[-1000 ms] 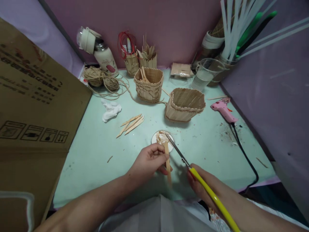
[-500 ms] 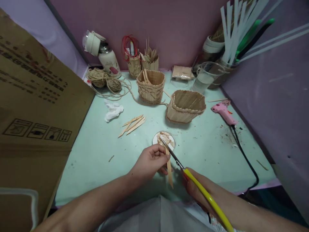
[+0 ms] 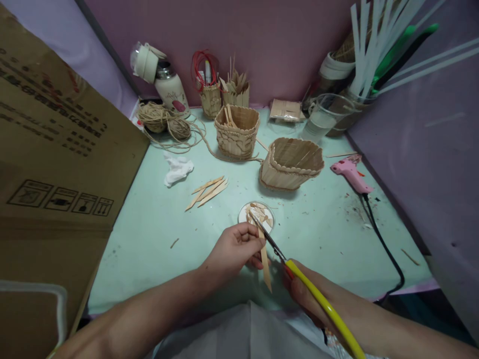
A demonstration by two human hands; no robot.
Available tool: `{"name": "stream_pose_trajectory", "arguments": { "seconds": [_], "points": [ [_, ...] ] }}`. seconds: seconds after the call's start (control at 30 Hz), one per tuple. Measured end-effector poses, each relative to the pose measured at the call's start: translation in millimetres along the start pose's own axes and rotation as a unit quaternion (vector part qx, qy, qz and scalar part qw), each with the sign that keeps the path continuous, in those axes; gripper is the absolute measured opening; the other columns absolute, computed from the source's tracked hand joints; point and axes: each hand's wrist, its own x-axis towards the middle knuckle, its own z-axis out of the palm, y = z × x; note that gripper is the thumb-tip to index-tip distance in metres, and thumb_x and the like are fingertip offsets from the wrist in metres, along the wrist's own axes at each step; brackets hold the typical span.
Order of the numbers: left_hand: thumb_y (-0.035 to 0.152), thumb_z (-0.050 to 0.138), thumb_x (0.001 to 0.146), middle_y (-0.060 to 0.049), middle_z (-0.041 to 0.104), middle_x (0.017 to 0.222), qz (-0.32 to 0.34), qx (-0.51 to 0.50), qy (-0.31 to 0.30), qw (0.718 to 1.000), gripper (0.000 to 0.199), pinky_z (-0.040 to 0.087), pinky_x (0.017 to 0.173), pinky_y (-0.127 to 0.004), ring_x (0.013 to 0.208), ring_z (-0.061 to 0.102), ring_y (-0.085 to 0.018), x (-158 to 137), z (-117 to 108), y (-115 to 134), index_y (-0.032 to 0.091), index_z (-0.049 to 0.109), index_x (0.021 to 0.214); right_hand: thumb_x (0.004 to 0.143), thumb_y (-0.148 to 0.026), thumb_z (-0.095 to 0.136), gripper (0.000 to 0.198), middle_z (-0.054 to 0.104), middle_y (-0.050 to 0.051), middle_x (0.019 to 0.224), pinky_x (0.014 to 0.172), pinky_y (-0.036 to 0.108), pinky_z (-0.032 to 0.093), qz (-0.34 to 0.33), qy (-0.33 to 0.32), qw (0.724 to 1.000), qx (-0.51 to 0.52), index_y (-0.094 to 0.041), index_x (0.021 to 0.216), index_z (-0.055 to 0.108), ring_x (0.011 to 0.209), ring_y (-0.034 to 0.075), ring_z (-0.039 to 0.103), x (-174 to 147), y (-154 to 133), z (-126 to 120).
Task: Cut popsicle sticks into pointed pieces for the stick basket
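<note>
Right now my left hand pinches the wooden stick between closed fingers, while my right hand grips yellow-handled scissors, blades meeting the stick above the table.

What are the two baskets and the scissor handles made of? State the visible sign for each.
Both baskets: seemingly bare matte wood, flat pale sticks set side by side, like the stick in the left hand. Scissor handles: probably plastic, glossy yellow.

Pale green desk: two stick baskets, twine coil, loose sticks, tissue, pink glue gun.
</note>
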Motion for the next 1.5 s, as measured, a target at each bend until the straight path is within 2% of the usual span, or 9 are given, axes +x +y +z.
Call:
{"name": "stream_pose_trajectory", "arguments": {
  "seconds": [0.1,0.43,0.6,0.77,0.93,1.07,1.23,1.37,1.5],
  "points": [
    [0.026,0.072,0.065,0.004,0.057,0.052,-0.004,-0.005,0.002,1.000,0.020,0.048,0.047,-0.019,0.047,0.058,-0.009,-1,1,1,0.016,0.055,0.069,0.085,-0.074,0.023,0.056,0.043,-0.002,0.070,0.053,0.029,0.039,-0.009,-0.048,0.999,-0.009,-0.022,0.075,0.043,0.059,0.014,0.036,1,-1,-2],
    [0.028,0.073,0.066,0.003,0.058,0.056,-0.022,-0.020,0.002,1.000,0.022,0.048,0.050,-0.019,0.046,0.058,-0.008,1,-3,-3,0.015,0.057,0.070,0.087,-0.072,0.019,0.056,0.041,-0.004,0.061,0.047,0.026,0.033,0.030,-0.066,0.997,0.015,-0.022,0.076,0.041,0.052,0.012,0.034,3,-7,-1],
    [0.027,0.075,0.065,0.002,0.059,0.057,-0.045,-0.043,-0.002,0.998,0.023,0.048,0.052,-0.019,0.047,0.057,-0.008,0,-3,-1,0.015,0.056,0.069,0.085,-0.073,0.028,0.053,0.038,-0.007,0.051,0.042,0.024,0.028,0.070,-0.052,0.995,0.048,-0.024,0.071,0.039,0.043,0.010,0.033,8,-1,2],
    [0.023,0.074,0.065,0.002,0.059,0.056,-0.064,-0.058,0.002,0.996,0.021,0.048,0.053,-0.019,0.047,0.056,-0.007,-3,-2,2,0.015,0.055,0.068,0.081,-0.074,0.039,0.052,0.035,-0.008,0.050,0.044,0.023,0.028,0.062,-0.014,0.996,0.058,-0.022,0.074,0.045,0.044,0.010,0.032,10,-1,6],
    [0.025,0.075,0.066,0.003,0.058,0.057,-0.061,-0.069,-0.009,0.996,0.022,0.049,0.056,-0.020,0.050,0.054,-0.006,-3,-3,0,0.015,0.055,0.068,0.077,-0.073,0.045,0.052,0.034,-0.006,0.056,0.047,0.024,0.027,0.074,-0.002,0.993,0.089,-0.021,0.073,0.046,0.050,0.010,0.028,10,-5,9],
    [0.027,0.076,0.064,0.002,0.058,0.058,-0.064,-0.066,-0.006,0.996,0.025,0.049,0.056,-0.021,0.052,0.055,-0.007,-3,-4,0,0.015,0.055,0.069,0.082,-0.066,0.045,0.046,0.034,-0.006,0.061,0.049,0.024,0.025,0.059,0.021,0.995,0.078,-0.020,0.075,0.047,0.053,0.010,0.027,8,-2,7],
    [0.027,0.074,0.066,0.000,0.060,0.060,-0.069,-0.061,-0.033,0.995,0.021,0.048,0.058,-0.021,0.055,0.057,-0.009,-6,-2,-2,0.014,0.056,0.068,0.087,-0.064,0.037,0.045,0.035,-0.007,0.056,0.048,0.024,0.027,0.063,-0.034,0.997,0.040,-0.022,0.074,0.041,0.050,0.010,0.029,7,-3,1],
    [0.028,0.073,0.066,-0.001,0.060,0.061,-0.067,-0.072,-0.041,0.994,0.021,0.048,0.060,-0.023,0.055,0.056,-0.009,-6,-2,-4,0.014,0.057,0.067,0.085,-0.067,0.040,0.047,0.035,-0.006,0.058,0.050,0.024,0.029,0.057,-0.005,0.998,0.040,-0.022,0.073,0.041,0.053,0.010,0.031,9,1,2],
    [0.026,0.073,0.066,-0.001,0.060,0.062,-0.077,-0.082,-0.034,0.993,0.020,0.047,0.060,-0.022,0.056,0.055,-0.009,-5,-2,-5,0.014,0.057,0.067,0.083,-0.069,0.042,0.049,0.038,-0.005,0.062,0.049,0.024,0.028,0.062,-0.020,0.997,0.048,-0.021,0.073,0.043,0.055,0.010,0.031,12,3,3]
  ]
}}
